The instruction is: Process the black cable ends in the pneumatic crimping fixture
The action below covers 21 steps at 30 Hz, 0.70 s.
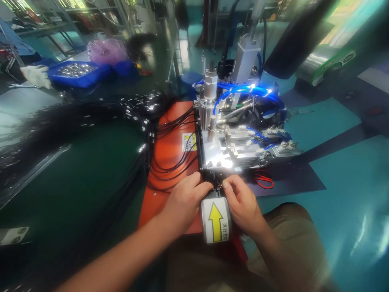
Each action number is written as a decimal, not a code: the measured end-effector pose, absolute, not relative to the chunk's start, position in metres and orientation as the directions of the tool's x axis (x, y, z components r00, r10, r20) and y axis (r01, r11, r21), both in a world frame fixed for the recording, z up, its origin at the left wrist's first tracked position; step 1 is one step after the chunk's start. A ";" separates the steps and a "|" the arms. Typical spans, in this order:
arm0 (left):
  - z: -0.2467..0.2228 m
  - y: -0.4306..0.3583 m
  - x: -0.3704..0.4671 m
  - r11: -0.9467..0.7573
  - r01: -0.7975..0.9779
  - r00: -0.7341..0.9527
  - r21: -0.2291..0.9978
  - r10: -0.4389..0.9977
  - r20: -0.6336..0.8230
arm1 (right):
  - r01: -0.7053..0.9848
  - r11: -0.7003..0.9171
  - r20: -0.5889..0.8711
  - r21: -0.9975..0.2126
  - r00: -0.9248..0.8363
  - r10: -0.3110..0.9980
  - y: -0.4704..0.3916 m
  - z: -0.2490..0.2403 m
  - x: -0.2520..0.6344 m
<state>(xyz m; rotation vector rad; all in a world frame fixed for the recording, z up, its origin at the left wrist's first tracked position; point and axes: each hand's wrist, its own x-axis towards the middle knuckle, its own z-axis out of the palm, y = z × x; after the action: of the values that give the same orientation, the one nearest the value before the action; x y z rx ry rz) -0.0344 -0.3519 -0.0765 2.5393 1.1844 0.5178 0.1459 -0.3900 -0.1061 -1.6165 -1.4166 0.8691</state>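
My left hand (190, 196) is closed at the front edge of a metal machine (215, 152), its thumb and fingers pressed together. Opposite it, my right hand (244, 202) pinches with thumb and forefinger. Whatever lies between the fingertips is dark and too small to make out. Just below the fingers is a rounded cover with a yellow arrow label (216, 221). Thin black cables (170, 172) run over the orange plate (174, 152) and reach close to my left hand.
Blue air tubes (237, 87) arch over the machine's cylinders. Red looped handles (263, 179) lie right of the machine. A big bundle of black cables (121, 107) spreads at left. Behind it stands a blue tray (75, 75) of small metal parts, beside a white glove (36, 76).
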 end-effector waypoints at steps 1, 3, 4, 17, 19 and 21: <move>-0.076 -0.352 -0.034 -0.613 0.682 0.597 0.399 0.782 0.182 | 0.439 -0.060 0.001 -0.897 0.138 0.990 -0.390 -0.107 0.146; -0.075 -0.353 -0.034 -0.603 0.702 0.594 0.379 0.789 0.156 | 0.436 -0.075 -0.014 -0.897 0.142 0.990 -0.390 -0.108 0.146; -0.075 -0.353 -0.033 -0.600 0.711 0.593 0.367 0.792 0.147 | 0.436 -0.080 -0.017 -0.896 0.146 0.989 -0.389 -0.108 0.146; -0.071 -0.356 -0.034 -0.601 0.757 0.585 0.257 0.798 0.143 | 0.403 -0.063 -0.004 -0.913 0.146 0.989 -0.388 -0.116 0.147; -0.074 -0.357 -0.035 -0.614 0.735 0.594 0.287 0.787 0.164 | 0.420 -0.084 -0.031 -0.904 0.132 0.991 -0.388 -0.113 0.150; -0.078 -0.357 -0.036 -0.624 0.718 0.597 0.308 0.780 0.188 | 0.472 -0.051 0.011 -0.880 0.128 0.992 -0.389 -0.106 0.153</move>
<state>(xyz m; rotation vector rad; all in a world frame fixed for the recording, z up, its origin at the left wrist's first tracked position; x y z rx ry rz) -0.0359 -0.3570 -0.0778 2.6234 1.2471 0.4540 0.1534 -0.3894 -0.1056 -1.6357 -1.4481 0.8522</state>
